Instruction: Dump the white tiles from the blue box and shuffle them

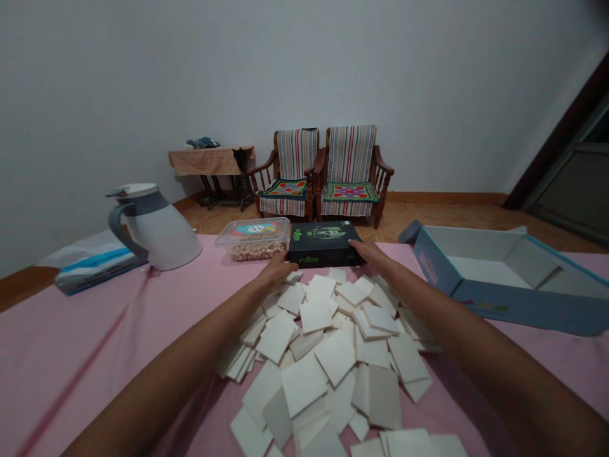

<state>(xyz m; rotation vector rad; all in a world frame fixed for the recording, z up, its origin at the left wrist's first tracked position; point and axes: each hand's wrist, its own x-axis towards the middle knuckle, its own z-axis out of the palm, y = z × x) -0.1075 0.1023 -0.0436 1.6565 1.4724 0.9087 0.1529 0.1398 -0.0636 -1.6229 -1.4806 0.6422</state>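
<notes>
A flat black box (324, 236) with green lettering lies at the far side of a heap of white square tiles (335, 355). My left hand (278, 269) grips the box's left front corner, beside the clear plastic container. My right hand (370, 252) is closed on its right side, thumb on the top. Both forearms reach over the pile's two sides. The clear plastic container (253, 232) has a colourful picture on its lid and many small beige pieces inside. It stands just left of the black box.
On the pink cloth (157, 343), a white and grey jug (164, 231) stands at left beside a blue and white package (98, 270). An open blue box (523, 304) with a white inside sits at right. Two wooden armchairs (349, 162) and a small covered table (209, 162) are beyond.
</notes>
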